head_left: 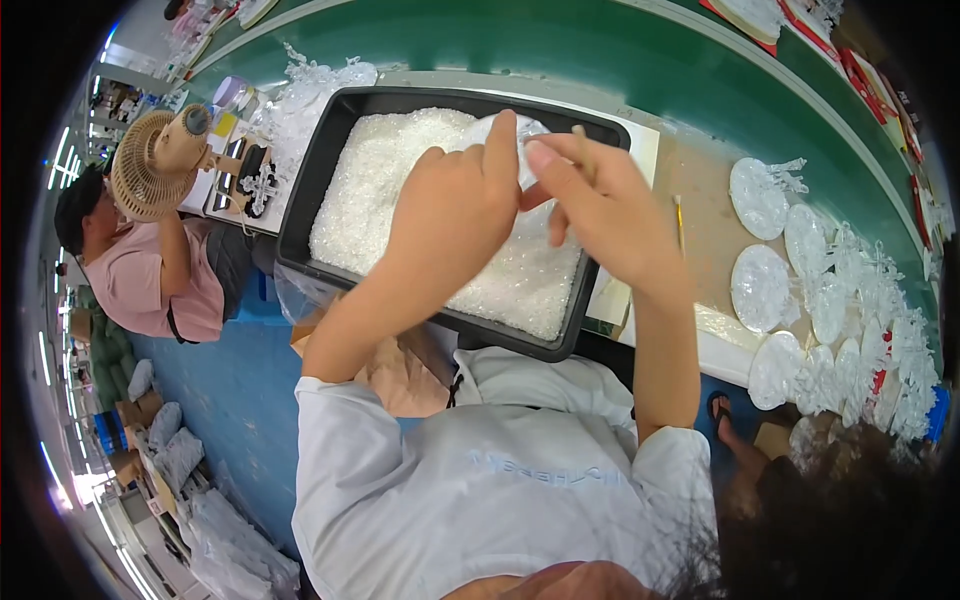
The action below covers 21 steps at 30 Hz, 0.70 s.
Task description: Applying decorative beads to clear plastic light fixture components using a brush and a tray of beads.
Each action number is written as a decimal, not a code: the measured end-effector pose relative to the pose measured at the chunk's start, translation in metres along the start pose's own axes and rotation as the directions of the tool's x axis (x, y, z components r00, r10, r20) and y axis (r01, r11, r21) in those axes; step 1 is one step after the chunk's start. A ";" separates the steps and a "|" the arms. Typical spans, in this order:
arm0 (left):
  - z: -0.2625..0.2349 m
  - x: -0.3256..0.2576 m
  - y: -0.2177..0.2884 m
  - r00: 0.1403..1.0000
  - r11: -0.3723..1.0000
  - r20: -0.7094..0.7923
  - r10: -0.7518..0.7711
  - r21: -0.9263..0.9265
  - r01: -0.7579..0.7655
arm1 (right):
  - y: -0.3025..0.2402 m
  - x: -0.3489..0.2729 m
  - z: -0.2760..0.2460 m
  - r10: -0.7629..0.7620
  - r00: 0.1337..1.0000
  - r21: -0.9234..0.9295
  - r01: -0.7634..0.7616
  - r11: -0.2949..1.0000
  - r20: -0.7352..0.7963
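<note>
Both hands, left (455, 205) and right (590, 205), are gripping a clear piece (520, 140) over the bead tray (310, 190); judging next, careful separating.

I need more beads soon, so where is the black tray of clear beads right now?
In the head view the black tray sits centre-left on the table, directly under both hands, with the small fan to its left.
</note>
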<state>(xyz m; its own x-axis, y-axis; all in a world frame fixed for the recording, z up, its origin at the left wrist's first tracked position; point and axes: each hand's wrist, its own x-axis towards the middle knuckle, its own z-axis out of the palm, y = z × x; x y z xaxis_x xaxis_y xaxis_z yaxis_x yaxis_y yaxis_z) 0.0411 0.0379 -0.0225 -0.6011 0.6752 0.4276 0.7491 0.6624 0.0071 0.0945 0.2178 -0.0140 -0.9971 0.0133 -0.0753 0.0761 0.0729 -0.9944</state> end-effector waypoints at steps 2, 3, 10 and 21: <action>0.000 -0.008 0.011 0.991 0.984 -0.072 0.116 0.147 -0.105 | -0.002 -0.002 0.009 -0.091 0.991 0.178 0.072 0.981 0.102; 0.002 -0.013 0.017 0.983 0.968 -0.078 0.166 0.203 -0.147 | -0.003 -0.003 0.013 -0.044 0.995 0.232 0.023 0.972 0.085; -0.023 -0.034 0.035 0.993 0.992 -0.083 0.081 -0.093 -0.089 | 0.013 -0.011 0.032 -0.040 0.997 0.433 0.068 0.899 -0.073; -0.037 -0.036 -0.048 0.827 0.266 -0.305 -0.472 -0.944 -0.196 | 0.040 -0.005 0.020 0.100 0.991 0.891 -0.125 0.436 0.090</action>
<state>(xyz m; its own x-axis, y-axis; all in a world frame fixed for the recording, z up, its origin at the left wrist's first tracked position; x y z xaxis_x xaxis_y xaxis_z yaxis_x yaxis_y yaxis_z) 0.0369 -0.0306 -0.0049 -0.7656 0.1471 0.6263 0.5802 -0.2627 0.7710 0.1019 0.2006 -0.0545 -0.9810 -0.0692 -0.1812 0.1510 -0.8587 -0.4896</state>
